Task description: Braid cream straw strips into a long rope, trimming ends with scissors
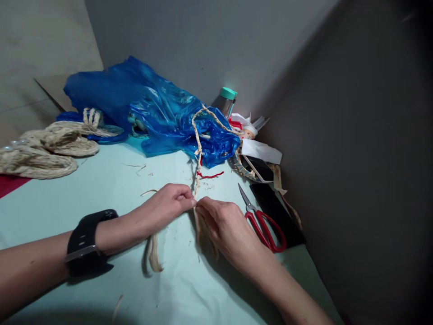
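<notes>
A pale braided cord [198, 149] runs from the blue bag down to my hands, with loose straw-like strands hanging below. My left hand [172, 201] pinches the braid's lower end between thumb and fingers. Right beside it, my right hand [225, 221] is closed on the strands just under that point; its fingertips almost touch the left thumb. A red string [211, 175] is at the braid a little above the hands. Another tuft of fibre [154, 255] hangs or lies below my left wrist.
Red-handled scissors [265, 228] lie right of my hand, beside a black flat object [275, 212]. Behind are a blue plastic bag [142, 99], a bottle with a green lid [227, 97] and a phone [259, 168]. Woven straw slippers [43, 149] sit at the left.
</notes>
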`<state>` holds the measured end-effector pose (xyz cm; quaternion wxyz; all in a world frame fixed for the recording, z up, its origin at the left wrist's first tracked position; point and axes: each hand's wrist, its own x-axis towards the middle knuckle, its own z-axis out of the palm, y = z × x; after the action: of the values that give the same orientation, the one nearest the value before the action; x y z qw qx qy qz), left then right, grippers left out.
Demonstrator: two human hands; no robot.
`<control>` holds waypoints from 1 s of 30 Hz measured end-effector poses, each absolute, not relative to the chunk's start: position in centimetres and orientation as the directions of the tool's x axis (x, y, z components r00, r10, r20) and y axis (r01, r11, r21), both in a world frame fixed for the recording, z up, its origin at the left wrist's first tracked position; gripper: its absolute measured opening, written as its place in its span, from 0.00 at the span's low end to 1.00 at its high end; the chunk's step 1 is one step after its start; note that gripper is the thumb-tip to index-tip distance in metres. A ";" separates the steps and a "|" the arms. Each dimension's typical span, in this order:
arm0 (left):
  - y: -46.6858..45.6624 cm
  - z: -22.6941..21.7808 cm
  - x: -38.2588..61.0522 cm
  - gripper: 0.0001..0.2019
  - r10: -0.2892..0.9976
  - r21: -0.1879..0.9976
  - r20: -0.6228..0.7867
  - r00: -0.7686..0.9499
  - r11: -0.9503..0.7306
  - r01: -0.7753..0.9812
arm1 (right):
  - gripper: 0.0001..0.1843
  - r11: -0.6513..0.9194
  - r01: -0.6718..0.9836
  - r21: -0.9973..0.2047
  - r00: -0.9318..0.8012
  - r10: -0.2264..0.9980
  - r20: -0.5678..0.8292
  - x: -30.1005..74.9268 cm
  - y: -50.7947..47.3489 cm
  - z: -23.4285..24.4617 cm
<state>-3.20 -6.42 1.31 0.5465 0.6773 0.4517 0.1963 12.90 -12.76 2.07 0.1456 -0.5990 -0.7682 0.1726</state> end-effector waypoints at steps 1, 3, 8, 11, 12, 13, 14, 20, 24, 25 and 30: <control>-6.4 1.3 -3.2 0.07 0.828 0.912 -0.211 0.519 -0.025 0.410 | 0.11 0.231 0.891 -0.390 -0.239 0.971 0.027 13.0 -12.8 2.2; -6.4 1.3 -3.2 0.07 0.831 0.905 -0.192 0.522 -0.056 0.423 | 0.11 0.231 0.925 -0.302 -0.227 0.973 0.047 13.1 -12.9 2.6; -6.7 1.1 -3.0 0.09 0.827 0.939 -0.221 0.517 0.037 0.341 | 0.15 0.191 0.885 -0.424 -0.191 0.981 0.043 12.4 -13.8 2.9; -6.9 1.0 -3.0 0.07 0.825 0.951 -0.279 0.491 0.169 0.257 | 0.16 0.206 0.860 -0.466 -0.199 0.978 0.065 11.6 -14.2 2.4; -6.9 1.0 -3.0 0.07 0.820 0.951 -0.295 0.490 0.202 0.234 | 0.16 0.218 0.872 -0.438 -0.205 0.976 0.076 11.3 -14.2 2.2; -7.0 1.0 -3.1 0.06 0.813 0.951 -0.304 0.496 0.227 0.211 | 0.15 0.234 0.890 -0.392 -0.218 0.972 0.088 11.1 -14.3 1.9; -7.0 1.0 -3.2 0.07 0.804 0.950 -0.310 0.508 0.246 0.192 | 0.14 0.254 0.907 -0.335 -0.236 0.967 0.094 11.0 -14.3 1.7; -7.3 1.1 -3.2 0.08 0.797 0.948 -0.312 0.517 0.297 0.114 | 0.10 0.354 0.903 -0.244 -0.343 0.935 0.090 11.2 -14.4 1.8; -7.3 1.1 -3.1 0.07 0.795 0.942 -0.306 0.524 0.334 0.043 | 0.14 0.249 0.805 -0.538 -0.143 0.962 0.231 12.5 -13.6 2.9; -7.2 1.1 -3.2 0.07 0.791 0.940 -0.307 0.529 0.339 0.038 | 0.13 0.204 0.766 -0.610 -0.084 0.972 0.220 12.8 -13.3 3.0; -7.1 1.3 -3.4 0.07 0.742 0.937 -0.303 0.598 0.346 0.045 | 0.10 -0.083 0.327 -0.941 -0.239 0.956 -0.167 13.1 -12.0 2.1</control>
<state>-3.39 -7.08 1.32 0.7274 0.5193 0.3792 0.2395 13.14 -12.00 2.12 0.3102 -0.5330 -0.6019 0.5073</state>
